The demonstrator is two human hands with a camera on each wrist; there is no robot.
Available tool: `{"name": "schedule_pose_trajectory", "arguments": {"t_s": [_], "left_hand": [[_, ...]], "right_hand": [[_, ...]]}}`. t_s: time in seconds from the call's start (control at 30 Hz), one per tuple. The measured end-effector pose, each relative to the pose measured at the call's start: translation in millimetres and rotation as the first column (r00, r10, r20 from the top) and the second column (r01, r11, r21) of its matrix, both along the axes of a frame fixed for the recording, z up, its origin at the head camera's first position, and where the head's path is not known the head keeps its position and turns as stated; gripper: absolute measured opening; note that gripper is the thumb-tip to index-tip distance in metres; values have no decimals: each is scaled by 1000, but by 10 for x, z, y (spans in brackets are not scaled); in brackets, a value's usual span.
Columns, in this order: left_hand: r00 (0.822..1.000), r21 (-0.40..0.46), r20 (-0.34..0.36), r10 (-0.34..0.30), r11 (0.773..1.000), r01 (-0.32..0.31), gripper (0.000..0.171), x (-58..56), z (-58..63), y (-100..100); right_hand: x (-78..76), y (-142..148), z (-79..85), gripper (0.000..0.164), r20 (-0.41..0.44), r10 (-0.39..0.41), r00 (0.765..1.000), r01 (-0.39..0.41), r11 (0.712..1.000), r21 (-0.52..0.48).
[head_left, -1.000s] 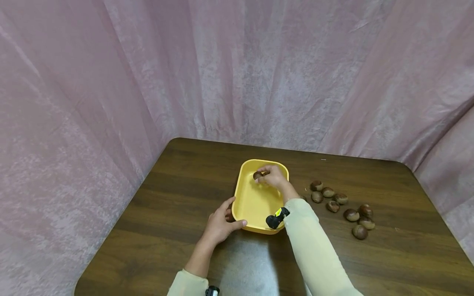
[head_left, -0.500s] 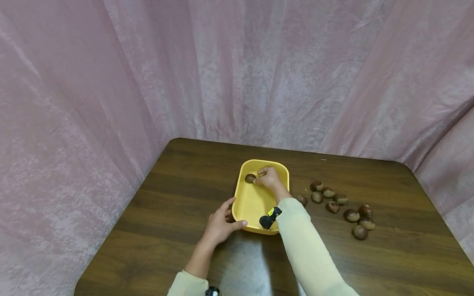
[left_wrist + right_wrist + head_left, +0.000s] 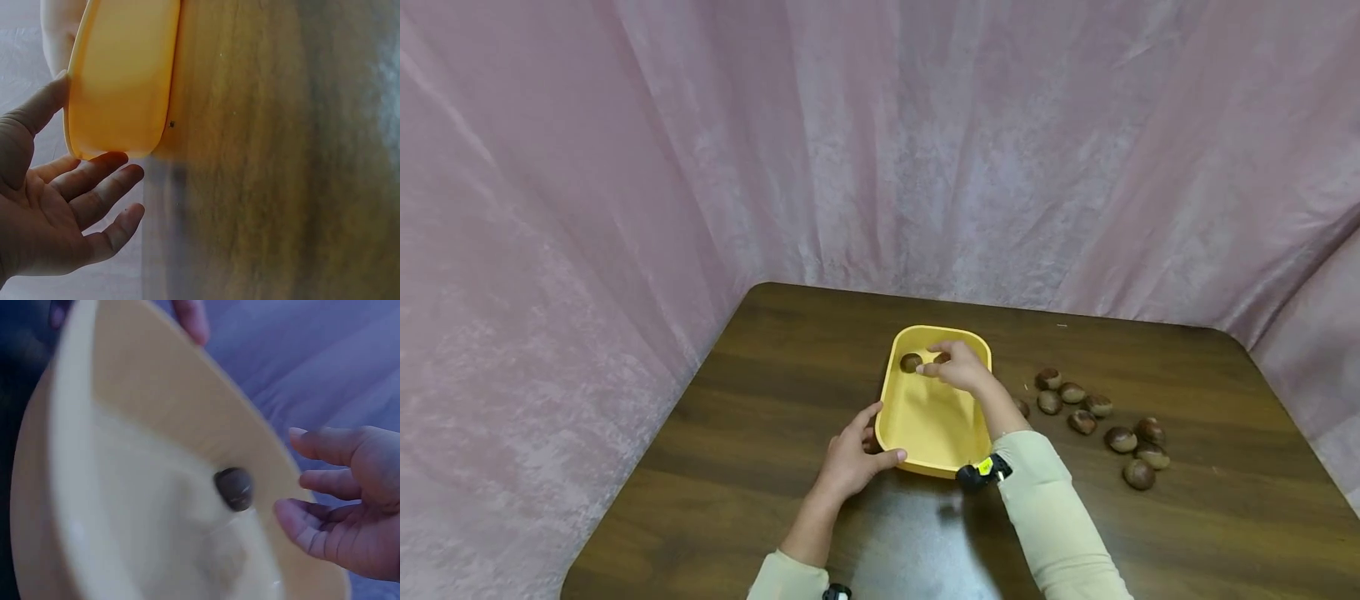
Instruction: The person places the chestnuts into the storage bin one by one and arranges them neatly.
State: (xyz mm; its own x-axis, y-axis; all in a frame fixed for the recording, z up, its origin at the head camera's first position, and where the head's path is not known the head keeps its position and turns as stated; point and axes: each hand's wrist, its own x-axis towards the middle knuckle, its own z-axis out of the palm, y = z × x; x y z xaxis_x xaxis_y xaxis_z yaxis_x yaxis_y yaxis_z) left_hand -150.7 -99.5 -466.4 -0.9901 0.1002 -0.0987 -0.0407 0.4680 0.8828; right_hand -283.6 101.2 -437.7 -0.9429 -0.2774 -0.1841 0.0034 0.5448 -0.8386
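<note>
A yellow plastic tray (image 3: 934,417) stands on the table. My left hand (image 3: 850,458) holds its near left corner, thumb on the near side and fingers on the left wall; the left wrist view shows the fingers (image 3: 94,181) against the outside. One chestnut (image 3: 912,362) lies in the tray's far left part. Another chestnut (image 3: 942,357) shows behind the fingers of my right hand (image 3: 958,367), which is over the tray's far end. In the right wrist view the right hand (image 3: 350,500) has loose, parted fingers with nothing between them, apart from a chestnut (image 3: 235,489) in the tray.
Several loose chestnuts (image 3: 1082,422) lie on the brown wooden table (image 3: 760,400) to the right of the tray. One chestnut (image 3: 1021,407) beside the tray is partly hidden by the right forearm. A pink curtain (image 3: 880,167) hangs behind the table.
My right hand has let go of a chestnut, now at the tray's far left, and drawn back to the right with fingers apart. My left hand stays at the corner; the view shifts slightly.
</note>
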Motion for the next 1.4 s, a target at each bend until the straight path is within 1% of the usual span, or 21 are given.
{"name": "schedule_pose_trajectory", "arguments": {"t_s": [0.1, 0.23, 0.4, 0.5, 0.7, 1.1, 1.23, 1.4], "left_hand": [[1000, 4, -5, 10, 1000, -10, 81, -16, 11, -21], [1000, -8, -3, 16, 1000, -16, 82, -26, 6, -49], [1000, -21, -6, 22, 1000, -22, 82, -30, -19, -67], [1000, -28, -8, 25, 999, -25, 81, -36, -32, -71], [1000, -29, -10, 26, 999, -27, 81, -58, -37, -64], [1000, -36, -15, 11, 999, -11, 82, -70, -6, -67], [1000, -33, -14, 15, 999, -16, 82, -66, 4, -76], [999, -29, -11, 31, 999, -31, 82, -56, 2, -102]], "right_hand": [[86, 38, 92, 60, -27, 46, 999, -45, 999, 26], [168, 79, 153, 66, -63, 101, 993, -99, 995, 30], [276, 148, 190, 64, -96, 139, 986, -140, 990, -5], [341, 203, 193, 62, -103, 138, 985, -143, 989, -37], [443, 306, 195, 61, -163, 122, 979, -133, 989, -61], [612, 565, 200, 61, -191, 26, 981, -51, 990, -131], [658, 667, 164, 60, -205, -5, 979, -21, 992, -126], [705, 730, 79, 58, -207, -13, 978, -21, 987, -160]]}}
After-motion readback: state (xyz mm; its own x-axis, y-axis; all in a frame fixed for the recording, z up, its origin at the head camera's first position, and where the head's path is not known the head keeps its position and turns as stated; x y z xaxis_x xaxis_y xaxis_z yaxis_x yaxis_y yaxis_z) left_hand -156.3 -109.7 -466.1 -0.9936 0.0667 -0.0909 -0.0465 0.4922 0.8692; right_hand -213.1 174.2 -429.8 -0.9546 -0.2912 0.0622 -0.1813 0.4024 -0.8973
